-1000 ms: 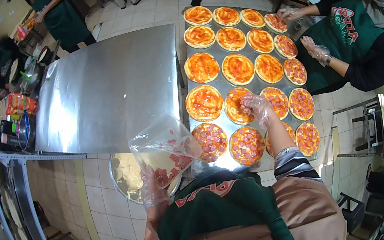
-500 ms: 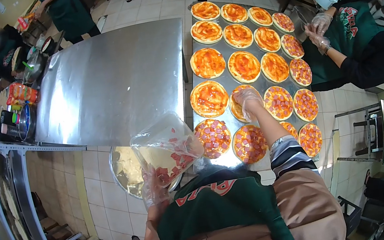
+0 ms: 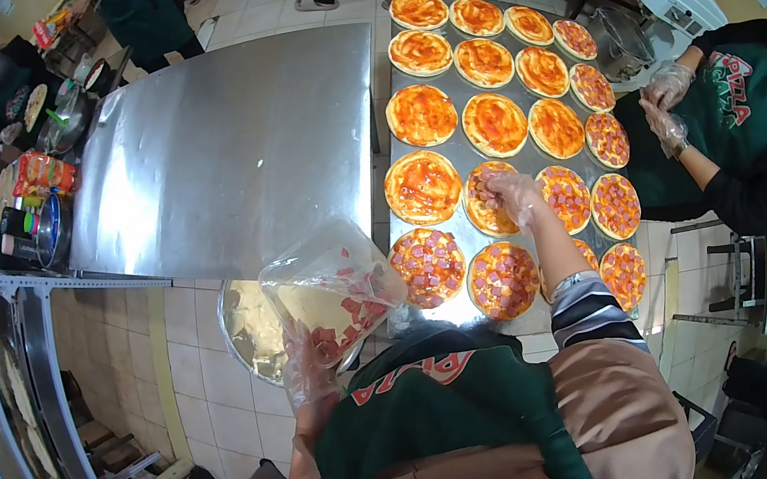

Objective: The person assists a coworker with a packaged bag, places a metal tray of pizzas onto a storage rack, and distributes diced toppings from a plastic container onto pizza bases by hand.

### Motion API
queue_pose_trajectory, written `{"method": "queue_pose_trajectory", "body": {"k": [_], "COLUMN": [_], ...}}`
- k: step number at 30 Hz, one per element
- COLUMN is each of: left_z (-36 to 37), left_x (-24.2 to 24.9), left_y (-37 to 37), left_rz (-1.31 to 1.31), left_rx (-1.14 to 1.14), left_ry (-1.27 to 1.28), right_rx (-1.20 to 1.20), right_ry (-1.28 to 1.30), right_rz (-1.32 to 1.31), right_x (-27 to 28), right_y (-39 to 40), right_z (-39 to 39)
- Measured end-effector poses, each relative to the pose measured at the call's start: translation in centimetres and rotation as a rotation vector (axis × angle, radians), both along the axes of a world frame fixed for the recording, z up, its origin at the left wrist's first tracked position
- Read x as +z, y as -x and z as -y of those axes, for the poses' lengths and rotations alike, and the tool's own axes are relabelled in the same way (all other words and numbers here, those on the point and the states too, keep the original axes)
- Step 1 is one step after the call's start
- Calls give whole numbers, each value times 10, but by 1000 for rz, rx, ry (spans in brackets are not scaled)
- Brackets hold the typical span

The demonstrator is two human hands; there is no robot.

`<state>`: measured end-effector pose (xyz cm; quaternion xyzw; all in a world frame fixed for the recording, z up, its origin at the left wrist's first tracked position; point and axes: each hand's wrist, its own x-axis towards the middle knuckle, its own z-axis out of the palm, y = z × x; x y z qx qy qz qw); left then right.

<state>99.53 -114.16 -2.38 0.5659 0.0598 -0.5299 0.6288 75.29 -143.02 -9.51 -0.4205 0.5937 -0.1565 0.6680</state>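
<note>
My left hand [image 3: 308,369], in a clear plastic glove, grips the near side of a tilted, clear plastic container [image 3: 312,267] with diced ham [image 3: 347,325] in its lower part. My right hand [image 3: 521,199], gloved too, is low over a pizza [image 3: 485,222] in the middle column. Its fingers are bunched downward, with pink ham cubes at and around the fingertips. Nearer to me, one pizza [image 3: 429,267] and another pizza [image 3: 503,280] are covered with ham. Just beyond my right hand, a pizza [image 3: 494,123] bears only red sauce and cheese.
Several pizzas stand in rows on the metal table [image 3: 384,239]. A second steel table [image 3: 227,154] is at the left, with a large bowl [image 3: 252,332] of pale contents below its near edge. On the right a gloved co-worker [image 3: 737,109] stands close. A metal rack [image 3: 65,394] is at far left.
My right hand has shifted slightly right over the same pizza, where more ham cubes now show. My left hand keeps the container in place. The view has shifted a little.
</note>
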Motion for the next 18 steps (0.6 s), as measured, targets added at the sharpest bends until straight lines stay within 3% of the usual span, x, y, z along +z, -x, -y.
{"method": "queue_pose_trajectory", "body": {"k": [1, 3, 6, 9, 12, 13, 15, 16, 17, 18], "left_z": [-4, -13, -25, -49, -12, -41, -13, -19, -16, -19], "left_x": [-1, -5, -11, -18, -19, -3, -23, -23, -25, -27], "left_y": [0, -4, -6, -10, -8, -10, -7, -10, -9, -11], "left_rz": [1, 5, 13, 24, 39, 45, 58, 63, 69, 74], "left_rx": [-4, -11, -22, -34, -43, -45, -47, -47, -46, -44], "left_ry": [-4, -8, -11, -11, -14, -15, -16, -17, -18, -18], "right_rx": [-235, -238, 209, 357, 450, 449, 418, 223, 226, 375], "right_ry": [-53, -46, 56, 131, 254, 254, 192, -9, -9, 61], "right_rz": [272, 205, -250, -231, -279, -276, -201, -70, -68, -155], "right_x": [10, 0, -10, -62, -59, -54, -43, -49, -52, -55], "right_y": [1, 9, 7, 5, -10, -15, -25, -29, -28, -27], "right_z": [-10, -14, -21, -31, -49, -51, -54, -56, -55, -53]}}
